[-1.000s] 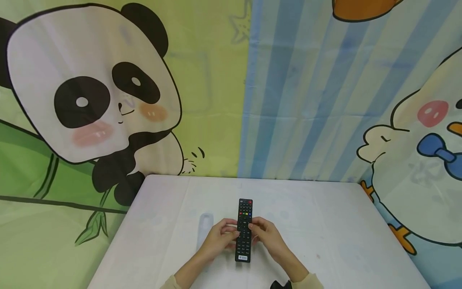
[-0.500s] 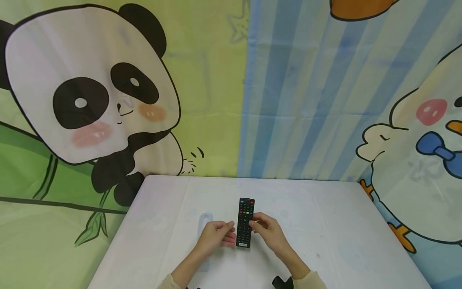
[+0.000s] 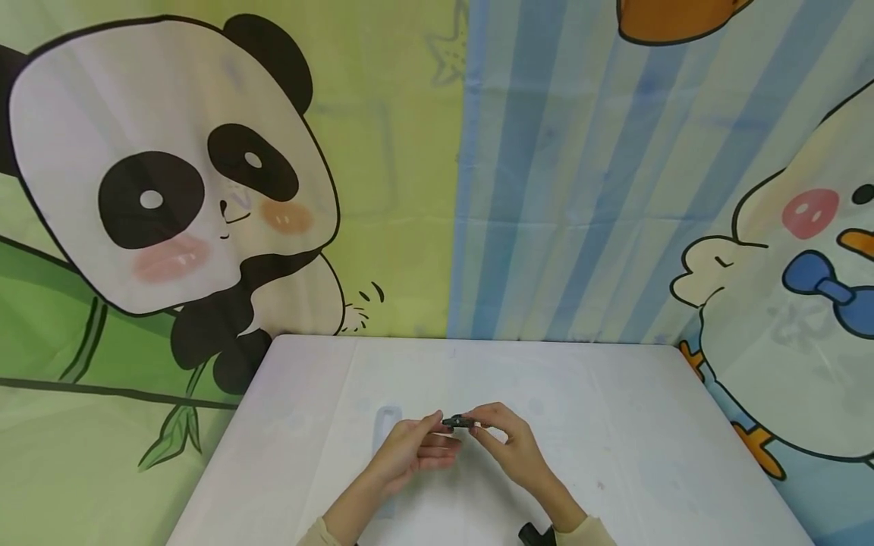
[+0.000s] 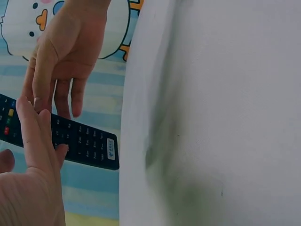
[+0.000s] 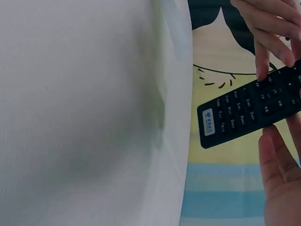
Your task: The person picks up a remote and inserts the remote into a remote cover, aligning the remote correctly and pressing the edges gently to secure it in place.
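Observation:
A black remote control (image 3: 459,422) hangs above the white table, seen nearly end-on in the head view. Its keys and white label show in the left wrist view, the labelled end being nearer the table. My right hand (image 3: 508,440) pinches the remote's right edge between thumb and fingers. On the other side, my left hand (image 3: 410,451) touches the remote's left edge. Its fingers lie rather straight across the key face in the left wrist view, where the left hand (image 4: 35,165) partly covers the remote control (image 4: 89,143).
The white table (image 3: 580,402) extends around both hands. A pale bluish rounded strip (image 3: 388,419) lies on it, partly behind my left hand. A curtain (image 3: 396,174) with a panda and a duck hangs behind. Beside the right sleeve sits a black object (image 3: 536,535).
The remote control has turned from its key face showing to nearly end-on. My left hand came off it and now touches it again; my right hand keeps its pinch.

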Demonstrator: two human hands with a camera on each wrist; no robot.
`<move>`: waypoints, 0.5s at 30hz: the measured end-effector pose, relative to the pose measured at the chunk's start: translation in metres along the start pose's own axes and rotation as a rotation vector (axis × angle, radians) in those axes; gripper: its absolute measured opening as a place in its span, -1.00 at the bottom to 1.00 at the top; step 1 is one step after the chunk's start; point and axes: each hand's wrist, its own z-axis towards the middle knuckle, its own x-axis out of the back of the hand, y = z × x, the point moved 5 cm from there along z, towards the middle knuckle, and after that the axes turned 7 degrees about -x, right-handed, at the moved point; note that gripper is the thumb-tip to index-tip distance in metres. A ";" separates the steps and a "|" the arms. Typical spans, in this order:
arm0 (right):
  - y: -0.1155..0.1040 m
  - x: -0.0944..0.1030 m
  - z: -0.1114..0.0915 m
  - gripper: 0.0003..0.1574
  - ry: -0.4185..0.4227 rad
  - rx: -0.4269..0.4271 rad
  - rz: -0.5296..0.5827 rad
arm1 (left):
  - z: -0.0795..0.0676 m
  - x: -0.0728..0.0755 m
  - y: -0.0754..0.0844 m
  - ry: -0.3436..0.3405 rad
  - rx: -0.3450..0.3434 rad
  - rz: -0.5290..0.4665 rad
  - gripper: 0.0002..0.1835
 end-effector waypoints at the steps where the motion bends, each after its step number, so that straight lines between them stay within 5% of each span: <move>1: -0.005 0.000 0.000 -0.65 -0.010 0.032 -0.004 | 0.000 -0.001 0.001 -0.008 0.000 -0.014 -0.33; 9: -0.025 0.001 -0.001 -0.57 0.001 0.170 -0.067 | 0.000 -0.008 0.005 -0.029 0.010 -0.087 -0.39; 15: -0.026 0.001 -0.003 -0.58 0.065 0.161 -0.170 | 0.000 -0.011 0.003 -0.047 -0.006 -0.110 -0.44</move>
